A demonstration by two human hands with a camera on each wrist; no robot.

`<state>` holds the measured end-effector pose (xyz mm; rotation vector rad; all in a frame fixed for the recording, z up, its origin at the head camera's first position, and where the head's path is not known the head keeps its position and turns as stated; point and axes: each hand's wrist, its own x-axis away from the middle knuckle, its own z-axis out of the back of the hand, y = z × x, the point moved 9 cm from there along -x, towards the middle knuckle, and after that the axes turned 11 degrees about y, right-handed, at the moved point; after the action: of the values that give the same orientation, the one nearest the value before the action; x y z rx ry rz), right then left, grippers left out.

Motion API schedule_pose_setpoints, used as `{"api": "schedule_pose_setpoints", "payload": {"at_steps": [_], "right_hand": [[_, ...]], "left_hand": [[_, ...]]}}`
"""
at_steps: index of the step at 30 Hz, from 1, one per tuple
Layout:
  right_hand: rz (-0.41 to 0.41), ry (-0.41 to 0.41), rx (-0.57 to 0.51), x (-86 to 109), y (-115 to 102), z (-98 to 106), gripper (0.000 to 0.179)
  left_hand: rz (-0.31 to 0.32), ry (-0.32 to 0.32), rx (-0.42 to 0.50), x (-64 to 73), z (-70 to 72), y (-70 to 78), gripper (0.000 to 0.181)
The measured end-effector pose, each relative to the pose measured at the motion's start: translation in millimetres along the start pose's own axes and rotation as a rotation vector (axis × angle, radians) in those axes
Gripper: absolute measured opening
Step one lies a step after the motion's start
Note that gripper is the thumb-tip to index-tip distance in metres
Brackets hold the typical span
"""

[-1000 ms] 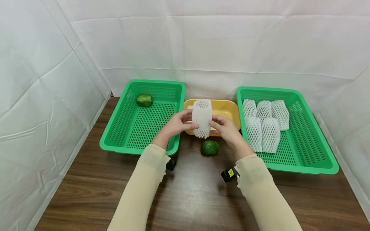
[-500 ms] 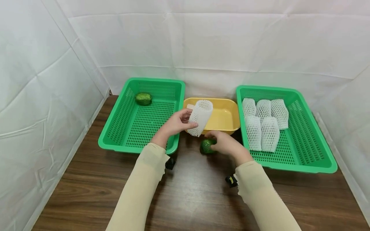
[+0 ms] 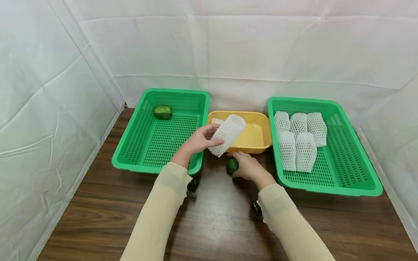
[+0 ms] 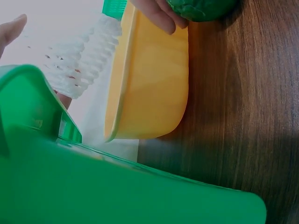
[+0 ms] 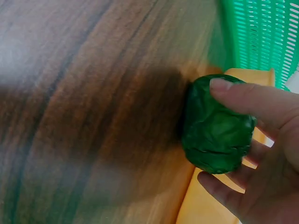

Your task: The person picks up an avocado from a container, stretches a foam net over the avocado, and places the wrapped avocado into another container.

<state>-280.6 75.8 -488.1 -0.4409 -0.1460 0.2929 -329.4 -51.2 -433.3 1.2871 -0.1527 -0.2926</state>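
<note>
My left hand [image 3: 199, 139] holds a white foam fruit net [image 3: 228, 134] by its lower left side, tilted with its open end up and to the right. In the left wrist view the net [image 4: 86, 56] shows its ragged edge. Just in front of the yellow basin, my right hand [image 3: 249, 166] grips a shiny dark green, wrinkled, roundish fruit [image 3: 232, 166] at the table. The right wrist view has the thumb across the fruit [image 5: 217, 130] and the fingers curled on its other side. Another green fruit [image 3: 163, 112] lies in the left green basket [image 3: 117, 154].
The yellow basin [image 3: 258, 135] stands between the two baskets, with white netting [image 3: 217, 121] at its left end. Several net-covered pieces [image 3: 306, 152] lie in the right green basket [image 3: 375, 188]. White cloth walls [image 3: 241, 47] border the brown table [image 3: 215, 224].
My right hand has left the foam net, come down to the green fruit and taken hold of it. The net, still in my left hand, has tilted over to the right.
</note>
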Motion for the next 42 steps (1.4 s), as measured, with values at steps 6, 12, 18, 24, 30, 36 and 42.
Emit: {"api": "schedule_pose_setpoints", "payload": {"at_steps": [6,12,18,24,30,36,42], "right_hand": [[-0.016,0.043,-0.004,-0.9,1,14,0.056],[-0.235,0.244,-0.213,2.5,8,88,0.059],[-0.304,0.642,-0.846,5.9,17,155,0.056],[-0.15,0.711,-1.25,0.4,6,164,0.049],[-0.153,0.633,-1.222,-8.2,-1,148,0.042],[-0.157,0.585,-1.185,-11.5,-3,141,0.042],[-0.125,0.575,-1.137,-11.7,-3,137,0.038]], "left_hand": [[0.0,0.0,-0.014,0.4,-0.2,-0.9,0.05],[0.023,-0.003,0.018,1.1,0.9,-1.0,0.047],[0.012,-0.008,0.043,1.6,1.7,1.3,0.046],[0.009,-0.017,0.04,2.1,0.1,1.1,0.046],[0.001,-0.02,0.049,2.6,-0.2,1.9,0.045],[0.008,-0.003,0.041,3.3,1.0,3.0,0.042],[-0.009,0.024,0.013,3.0,3.3,4.6,0.038]]}}
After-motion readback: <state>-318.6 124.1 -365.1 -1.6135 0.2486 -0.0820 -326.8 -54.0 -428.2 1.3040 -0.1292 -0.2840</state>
